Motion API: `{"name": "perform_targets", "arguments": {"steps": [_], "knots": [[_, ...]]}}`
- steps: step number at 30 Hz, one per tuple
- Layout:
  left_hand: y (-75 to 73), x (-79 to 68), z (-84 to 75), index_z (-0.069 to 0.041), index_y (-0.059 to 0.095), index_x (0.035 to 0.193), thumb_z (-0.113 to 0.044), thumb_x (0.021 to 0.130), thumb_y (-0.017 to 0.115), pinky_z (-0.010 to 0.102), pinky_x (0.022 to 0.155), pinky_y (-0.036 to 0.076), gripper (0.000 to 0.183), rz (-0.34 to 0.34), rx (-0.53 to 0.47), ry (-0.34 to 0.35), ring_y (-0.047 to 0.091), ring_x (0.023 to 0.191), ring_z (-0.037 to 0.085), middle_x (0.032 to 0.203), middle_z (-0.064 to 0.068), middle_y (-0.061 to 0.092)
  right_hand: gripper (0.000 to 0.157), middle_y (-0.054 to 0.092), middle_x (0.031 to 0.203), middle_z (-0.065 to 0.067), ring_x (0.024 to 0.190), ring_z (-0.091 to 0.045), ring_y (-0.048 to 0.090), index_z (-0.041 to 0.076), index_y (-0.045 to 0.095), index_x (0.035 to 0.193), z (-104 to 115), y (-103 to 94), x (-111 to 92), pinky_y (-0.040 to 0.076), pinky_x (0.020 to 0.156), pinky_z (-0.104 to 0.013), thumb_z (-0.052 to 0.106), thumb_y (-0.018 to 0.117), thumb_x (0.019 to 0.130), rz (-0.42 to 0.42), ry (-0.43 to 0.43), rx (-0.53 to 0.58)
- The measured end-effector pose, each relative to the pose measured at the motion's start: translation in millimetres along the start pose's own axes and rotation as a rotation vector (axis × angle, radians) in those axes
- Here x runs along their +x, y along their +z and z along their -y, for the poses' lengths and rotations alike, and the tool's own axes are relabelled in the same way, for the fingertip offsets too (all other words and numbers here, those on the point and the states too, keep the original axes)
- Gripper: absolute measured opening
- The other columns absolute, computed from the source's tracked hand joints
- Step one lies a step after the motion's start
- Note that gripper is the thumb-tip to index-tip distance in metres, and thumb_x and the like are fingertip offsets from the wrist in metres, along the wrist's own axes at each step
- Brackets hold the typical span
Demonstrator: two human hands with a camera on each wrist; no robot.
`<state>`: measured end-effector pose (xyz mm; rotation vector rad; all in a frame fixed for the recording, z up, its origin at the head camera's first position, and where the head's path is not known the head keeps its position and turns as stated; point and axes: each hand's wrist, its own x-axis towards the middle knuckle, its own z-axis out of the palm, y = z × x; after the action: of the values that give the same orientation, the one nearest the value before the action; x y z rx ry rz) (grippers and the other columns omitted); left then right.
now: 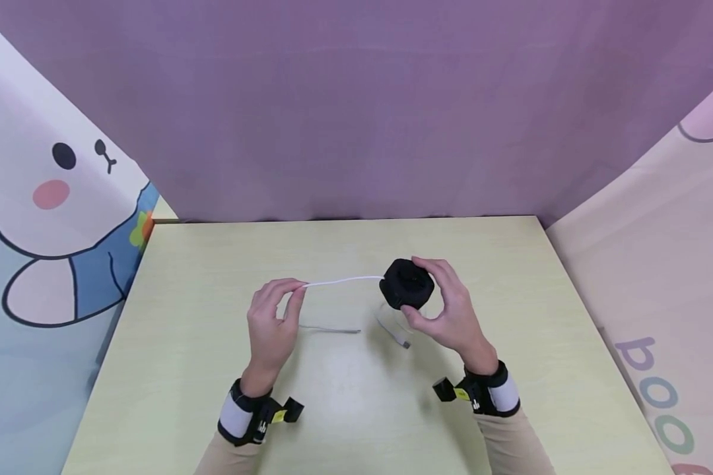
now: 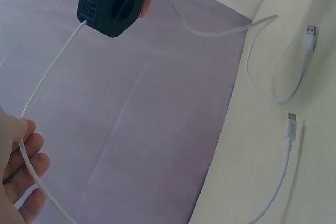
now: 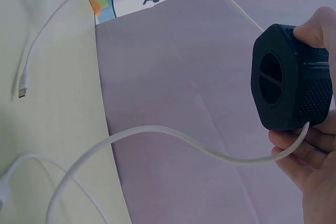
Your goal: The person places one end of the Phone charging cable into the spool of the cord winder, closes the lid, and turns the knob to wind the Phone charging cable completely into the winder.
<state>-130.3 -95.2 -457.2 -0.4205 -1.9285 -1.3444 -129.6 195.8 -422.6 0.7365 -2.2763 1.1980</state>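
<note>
A black, many-sided cable winder is held above the table between the thumb and fingers of my right hand. Its round face has a bar across the middle, as the right wrist view shows. White USB cable comes out of two opposite sides of it. To the left, my left hand pinches one length between thumb and forefinger, fairly straight toward the winder. That length ends in a small USB-C plug. From the other side, a slack loop hangs down to a USB-A plug.
Beneath the hands lies a pale wooden table. A purple cloth hangs along its back edge. Printed cloths stand at both sides, one with a cartoon animal. Each wrist wears a strapped camera.
</note>
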Motion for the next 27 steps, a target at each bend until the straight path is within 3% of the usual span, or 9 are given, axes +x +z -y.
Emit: {"name": "perform_targets", "arguments": {"steps": [13,21,24,27], "knots": [[-2.0,0.0,2.1,0.000,0.073,0.092,0.005,0.084,0.073,0.033,0.081,0.043,0.010,-0.005,0.019,-0.016,0.065,0.086,0.028,0.089,0.012,0.071,0.069,0.059,0.124,-0.009,0.113,-0.022,0.055,0.005,0.054,0.136,1,-5.8,-1,0.041,0.100,-0.026,0.028,0.074,0.074,0.020,0.057,-0.033],[-1.8,-2.3,6.3,-0.001,0.074,0.093,0.000,0.087,0.071,0.033,0.081,0.043,0.007,-0.012,0.024,-0.044,0.065,0.087,0.026,0.090,0.010,0.071,0.069,0.059,0.123,-0.009,0.113,-0.022,0.055,0.003,0.054,0.136,1,-5.7,-1,0.041,0.099,-0.026,0.029,0.073,0.075,0.018,0.045,-0.035],[-3.6,-4.3,8.8,-0.001,0.073,0.095,-0.003,0.089,0.069,0.036,0.084,0.044,0.007,0.050,0.028,-0.093,0.065,0.089,0.026,0.092,0.009,0.071,0.068,0.060,0.123,-0.010,0.112,-0.022,0.055,0.001,0.055,0.135,1,-3.6,0,0.041,0.099,-0.025,0.030,0.072,0.076,-0.002,0.023,-0.021],[-5.6,-6.5,11.7,-0.004,0.072,0.096,-0.009,0.092,0.068,0.038,0.086,0.045,0.007,0.173,0.051,-0.156,0.064,0.091,0.023,0.094,0.006,0.070,0.068,0.061,0.121,-0.013,0.111,-0.024,0.056,-0.003,0.055,0.133,2,1.3,3,0.041,0.100,-0.024,0.031,0.072,0.076,-0.041,-0.013,0.008]]}}
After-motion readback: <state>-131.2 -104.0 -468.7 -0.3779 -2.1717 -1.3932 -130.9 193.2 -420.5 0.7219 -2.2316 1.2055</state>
